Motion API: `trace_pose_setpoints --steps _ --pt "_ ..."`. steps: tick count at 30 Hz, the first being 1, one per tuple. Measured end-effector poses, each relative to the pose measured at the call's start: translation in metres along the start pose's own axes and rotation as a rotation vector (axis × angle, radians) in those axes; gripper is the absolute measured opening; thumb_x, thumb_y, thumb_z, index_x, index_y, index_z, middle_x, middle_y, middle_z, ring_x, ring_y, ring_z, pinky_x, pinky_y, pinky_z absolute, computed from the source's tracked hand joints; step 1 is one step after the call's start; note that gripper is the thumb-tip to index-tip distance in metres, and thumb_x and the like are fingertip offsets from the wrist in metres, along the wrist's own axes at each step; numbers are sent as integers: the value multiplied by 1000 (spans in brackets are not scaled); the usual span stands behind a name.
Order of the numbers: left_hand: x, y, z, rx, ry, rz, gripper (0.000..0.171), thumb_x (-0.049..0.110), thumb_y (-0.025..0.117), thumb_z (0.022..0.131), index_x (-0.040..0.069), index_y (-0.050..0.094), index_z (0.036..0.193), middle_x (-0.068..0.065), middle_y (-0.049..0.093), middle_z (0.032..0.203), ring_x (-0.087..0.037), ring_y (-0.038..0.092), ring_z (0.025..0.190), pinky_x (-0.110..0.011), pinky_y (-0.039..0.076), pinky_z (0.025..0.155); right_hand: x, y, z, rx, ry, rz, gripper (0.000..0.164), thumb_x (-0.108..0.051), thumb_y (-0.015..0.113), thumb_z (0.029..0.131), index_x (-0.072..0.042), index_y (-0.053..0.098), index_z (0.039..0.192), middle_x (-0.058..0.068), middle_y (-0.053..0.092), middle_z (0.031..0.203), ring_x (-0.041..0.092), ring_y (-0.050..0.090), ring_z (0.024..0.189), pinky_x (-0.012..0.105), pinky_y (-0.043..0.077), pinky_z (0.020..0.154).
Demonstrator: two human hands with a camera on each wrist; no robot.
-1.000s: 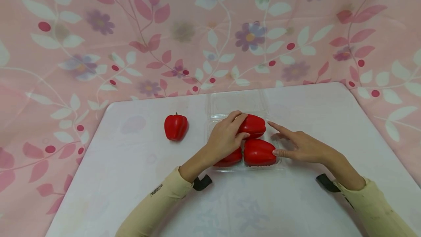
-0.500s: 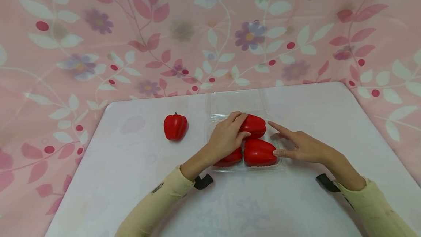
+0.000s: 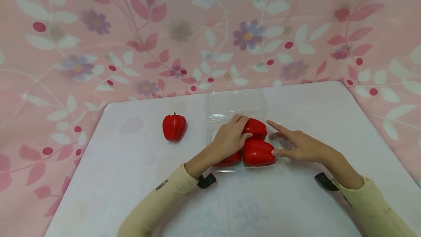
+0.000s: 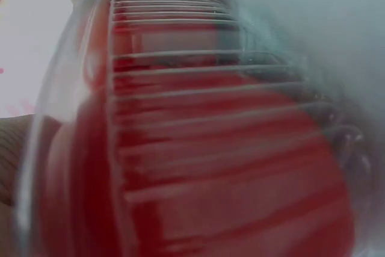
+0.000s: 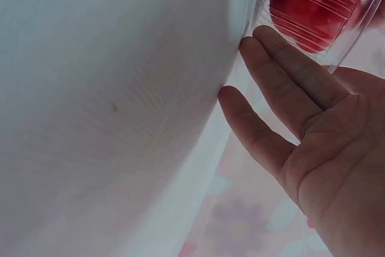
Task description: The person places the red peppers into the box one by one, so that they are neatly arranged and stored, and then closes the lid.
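A clear plastic clamshell box (image 3: pixel 213 125) lies on the table with its lid folded back. Red bell peppers are in it. My left hand (image 3: pixel 228 138) reaches over the box and grips the back pepper (image 3: pixel 257 129) between thumb and fingers; it lies tilted behind the front right pepper (image 3: pixel 258 153). The front left pepper (image 3: pixel 230 160) is partly hidden under my left wrist. At the box's right wall, my right hand (image 3: pixel 299 147) has its fingers extended, thumb tip at the rim. In the right wrist view those fingers (image 5: pixel 280 82) lie along the outside of the box.
Another red bell pepper (image 3: pixel 174 127) stands upright on the table, left of the box. The open lid (image 3: pixel 236 101) extends toward the back edge. A white-covered table (image 3: pixel 131 185) meets a pink floral cloth (image 3: pixel 184 32) behind it.
My left hand has shifted slightly right and forward, and the back pepper in it has tilted with its right end downward. My right hand has stayed at the box's side.
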State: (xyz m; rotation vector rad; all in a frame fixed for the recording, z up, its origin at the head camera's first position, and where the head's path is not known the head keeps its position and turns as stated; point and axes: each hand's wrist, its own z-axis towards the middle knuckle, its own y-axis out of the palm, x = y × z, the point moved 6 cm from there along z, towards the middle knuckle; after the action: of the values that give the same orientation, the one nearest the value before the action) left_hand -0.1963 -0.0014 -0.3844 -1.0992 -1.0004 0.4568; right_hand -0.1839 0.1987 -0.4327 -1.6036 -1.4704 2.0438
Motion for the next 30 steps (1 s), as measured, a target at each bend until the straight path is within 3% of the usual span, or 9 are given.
trace_pose_setpoints --steps 12,23,30 --pt "-9 -4 -3 -34 -8 -69 54 26 72 91 10 51 138 -5 51 133 -17 58 108 -33 53 90 -1 -1 -1 3 -18 -4 92 -45 73 85 -21 21 158 8 63 127 37 54 122 68 43 93" --pt "-26 -20 -14 11 -66 -108 55 30 72 90 12 53 139 -4 53 137 -20 56 119 -40 52 93 -2 -1 1 1 -12 -3 93 -44 74 84 -21 21 158 9 63 128 39 54 123 69 42 92" --pt "-34 -29 -24 56 -58 -121 54 30 73 90 12 55 137 -3 54 137 -19 54 122 -39 51 95 -1 -1 1 4 -10 -4 94 -44 74 84 -21 21 158 9 63 128 39 54 123 69 42 92"
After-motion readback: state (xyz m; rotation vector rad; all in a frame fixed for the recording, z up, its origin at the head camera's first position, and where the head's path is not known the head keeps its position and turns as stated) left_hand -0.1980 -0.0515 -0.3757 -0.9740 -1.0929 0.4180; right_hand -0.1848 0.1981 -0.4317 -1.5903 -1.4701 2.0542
